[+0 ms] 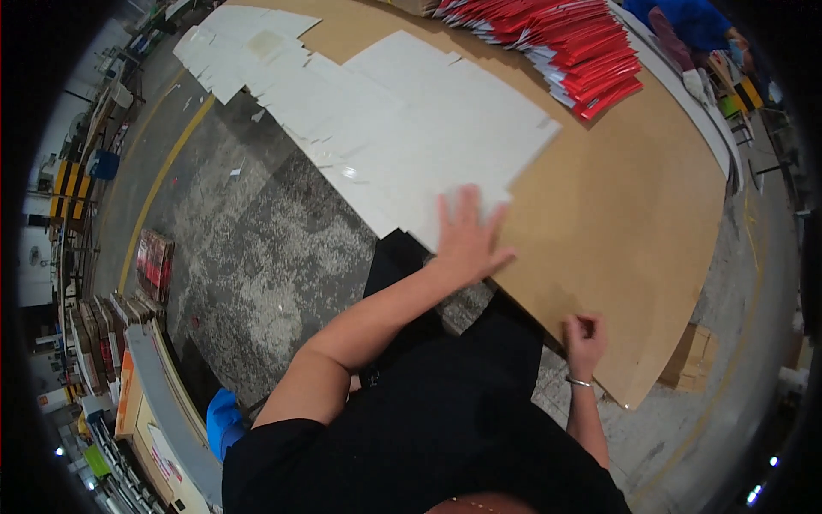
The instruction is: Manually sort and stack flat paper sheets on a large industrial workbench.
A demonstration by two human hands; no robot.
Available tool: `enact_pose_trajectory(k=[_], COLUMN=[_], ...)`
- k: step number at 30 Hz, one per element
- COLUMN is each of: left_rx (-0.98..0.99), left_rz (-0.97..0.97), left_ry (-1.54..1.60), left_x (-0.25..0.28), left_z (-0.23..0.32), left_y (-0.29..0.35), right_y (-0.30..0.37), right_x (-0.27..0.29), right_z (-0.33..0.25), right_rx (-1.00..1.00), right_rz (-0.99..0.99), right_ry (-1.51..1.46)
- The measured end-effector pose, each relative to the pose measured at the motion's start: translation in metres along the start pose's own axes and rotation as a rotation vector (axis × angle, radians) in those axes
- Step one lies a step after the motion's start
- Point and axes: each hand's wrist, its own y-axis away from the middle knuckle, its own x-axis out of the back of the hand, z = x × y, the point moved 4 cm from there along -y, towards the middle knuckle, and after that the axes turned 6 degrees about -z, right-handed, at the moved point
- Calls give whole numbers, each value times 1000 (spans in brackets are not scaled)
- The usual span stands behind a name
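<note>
My left hand [469,240] is spread, its fingers apart and slightly blurred, over the near edge of the white sheets [428,111], beside the brown board [616,223]. It holds nothing; whether the palm presses down I cannot tell. The white sheets have ragged, torn-looking edges and overlap along the left side of the board. My right hand [586,343] is by the board's near edge. Its fingers are curled into a loose loop with nothing visible in them, and a bracelet circles the wrist.
A fanned stack of red and white flat packets [565,51] lies on the far part of the board. A cardboard box [689,355] sits on the floor at right. Red-wrapped bundles [154,264] and stacked boards [94,334] stand left. A person in blue [685,21] is at far right.
</note>
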Motion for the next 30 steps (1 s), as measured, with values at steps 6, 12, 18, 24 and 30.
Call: enact_pose_trajectory(k=[6,12,18,24,30], left_rx=[-588,-723,-705,-770,-1035], left_rz=[-192,-257,-119,135,58], left_ry=[265,66,244,285,-1], left_x=[37,20,-13,-31,11], left_z=[61,17,64,92,71], left_y=[31,37,9,20,35], right_y=[14,61,54,17,16], right_x=[-52,36,56,36,-24], right_z=[-94,-28,-23,-66,-57], right_rx=[463,460,-80,380,504], right_rz=[-459,-126,277,390,-60], right_ry=[846,662,100,921,426])
